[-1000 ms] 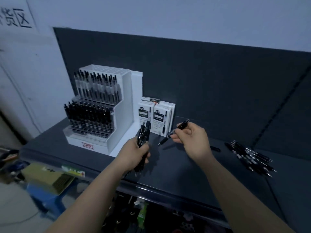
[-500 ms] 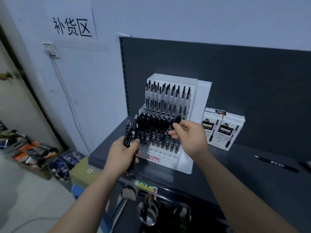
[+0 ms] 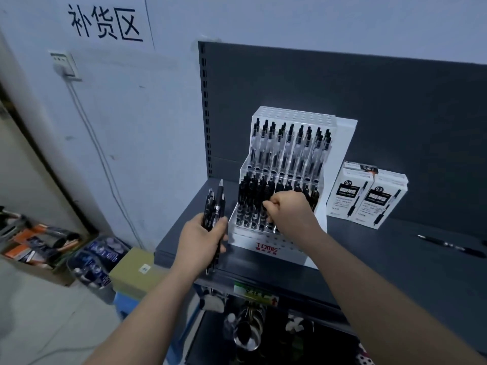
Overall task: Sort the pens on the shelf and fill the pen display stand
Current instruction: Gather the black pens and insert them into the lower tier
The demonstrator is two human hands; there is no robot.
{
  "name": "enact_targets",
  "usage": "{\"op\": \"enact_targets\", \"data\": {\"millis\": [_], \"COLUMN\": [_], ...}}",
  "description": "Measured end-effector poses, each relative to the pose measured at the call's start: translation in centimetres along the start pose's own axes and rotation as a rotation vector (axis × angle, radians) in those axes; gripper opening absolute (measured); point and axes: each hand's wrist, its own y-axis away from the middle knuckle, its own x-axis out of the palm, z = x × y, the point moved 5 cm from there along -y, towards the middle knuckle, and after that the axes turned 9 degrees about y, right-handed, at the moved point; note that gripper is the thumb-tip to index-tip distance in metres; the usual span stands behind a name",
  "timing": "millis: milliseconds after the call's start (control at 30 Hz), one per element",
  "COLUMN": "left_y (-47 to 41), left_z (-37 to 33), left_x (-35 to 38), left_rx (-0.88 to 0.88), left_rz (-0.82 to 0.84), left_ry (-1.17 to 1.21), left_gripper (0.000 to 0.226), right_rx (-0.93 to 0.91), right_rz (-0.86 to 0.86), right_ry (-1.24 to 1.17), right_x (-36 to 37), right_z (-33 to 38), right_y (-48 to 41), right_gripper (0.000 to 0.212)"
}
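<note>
grey shelf (image 3: 395,262) against pale wall (image 3: 158,114)

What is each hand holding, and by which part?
Left hand grips a bundle of pens by their lower barrels. Right hand curls among the stand's pens; hold unclear.

Sign (image 3: 105,25), socket (image 3: 64,65) on wall; cardboard box (image 3: 134,270) on floor.

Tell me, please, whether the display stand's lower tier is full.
Not full: the pen display stand shows bare holes in its front rows above the red label; the right hand hides some.
</note>
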Motion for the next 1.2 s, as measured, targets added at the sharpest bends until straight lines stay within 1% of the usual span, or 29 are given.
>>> {"op": "enact_targets", "data": {"millis": [133,300,333,367,433,467,500,533,633,700,767,833,867,967,1033,1067,1133,1200], "left_y": [0.1,0.9,1.1,1.3,1.8,2.0,2.2,2.5,3.1,3.1,2.8,2.5,2.3,1.6,1.1,0.9,0.7,0.7], "left_z": [0.0,-0.3,-0.6,-0.9,-1.6,-1.9,-2.2,-2.4,-2.8,-2.8,-2.6,-2.4,-2.2,-1.5,-1.1,-0.8,-0.4,-0.1], "left_x": [0.2,0.8,1.0,1.3,2.0,2.4,2.8,3.3,4.5,4.8,4.5,4.3,4.2,4.1,3.9,3.8,3.7,3.8], "left_rx": [0.016,-0.013,-0.006,0.003,0.013,0.015,0.019,0.024,0.040,0.034,0.033,0.045,0.054,0.108,0.155,0.171,0.180,0.181], "left_rz": [0.037,0.124,0.141,0.158,0.198,0.225,0.254,0.282,0.349,0.339,0.286,0.249,0.238,0.171,0.100,0.072,0.060,0.071], "left_ry": [0.032,0.124,0.130,0.127,0.121,0.126,0.133,0.138,0.133,0.141,0.133,0.062,0.024,-0.148,-0.273,-0.307,-0.315,-0.328], "left_gripper": [0.018,0.031,0.033,0.033,0.030,0.029,0.028,0.027,0.027,0.030,0.034,0.037,0.034,0.028,0.030,0.030,0.026,0.026], "right_rx": [0.024,0.021,0.005,-0.040,-0.196,-0.272,-0.349,-0.392,-0.476,-0.472,-0.429,-0.305,-0.224,-0.004,0.085,0.112,0.141,0.125], "right_rz": [0.018,0.020,-0.005,-0.079,-0.216,-0.227,-0.197,-0.155,-0.106,-0.077,-0.076,-0.094,-0.096,-0.053,-0.020,0.002,0.041,0.064], "right_ry": [0.033,-0.015,-0.039,-0.073,-0.122,-0.131,-0.139,-0.118,0.003,0.051,0.058,0.003,-0.056,-0.404,-0.537,-0.543,-0.523,-0.452], "right_x": [0.0,-0.7,-1.1,-1.8,-3.3,-3.5,-3.4,-3.1,-2.4,-2.2,-2.4,-3.0,-3.4,-4.1,-4.0,-3.9,-3.5,-3.2], "right_z": [-0.3,-0.4,-0.3,-0.1,1.1,1.6,2.0,2.2,2.1,1.2,-0.1,-1.4,-2.1,-3.3,-3.6,-3.4,-2.9,-2.3], "right_y": [-0.3,0.4,0.7,1.2,2.4,2.9,3.3,3.5,4.0,4.3,4.6,4.9,5.0,5.1,4.6,4.4,4.0,3.6], "right_gripper": [0.040,0.044,0.041,0.032,0.005,0.016,0.024,0.027,0.024,0.022,0.019,0.011,0.009,0.009,0.005,0.009,0.024,0.031]}}
